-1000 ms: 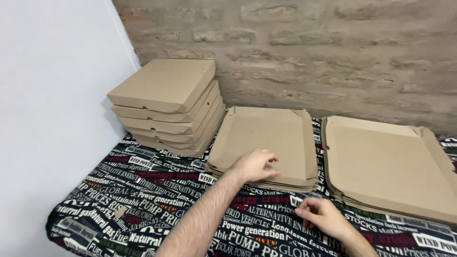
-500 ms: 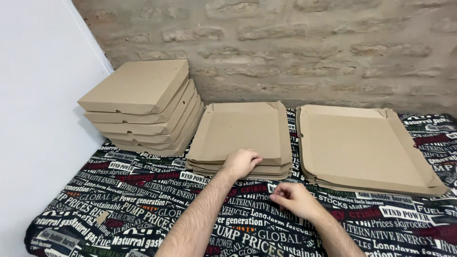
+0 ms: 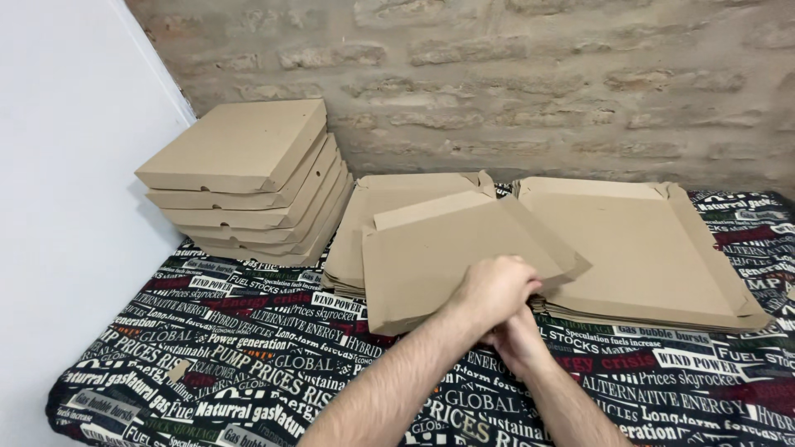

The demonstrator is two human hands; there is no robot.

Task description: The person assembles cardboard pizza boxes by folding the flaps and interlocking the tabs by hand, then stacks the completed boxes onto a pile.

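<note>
Printed cloth (image 3: 248, 364) below; both hands (image 3: 501, 302) grip flat cardboard blank (image 3: 439, 252).

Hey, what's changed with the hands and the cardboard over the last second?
Both hands have closed on the near edge of one flat blank and pulled it off the middle pile, toward the person. The left hand lies over the right hand. The folded boxes and the right pile stayed put.
</note>
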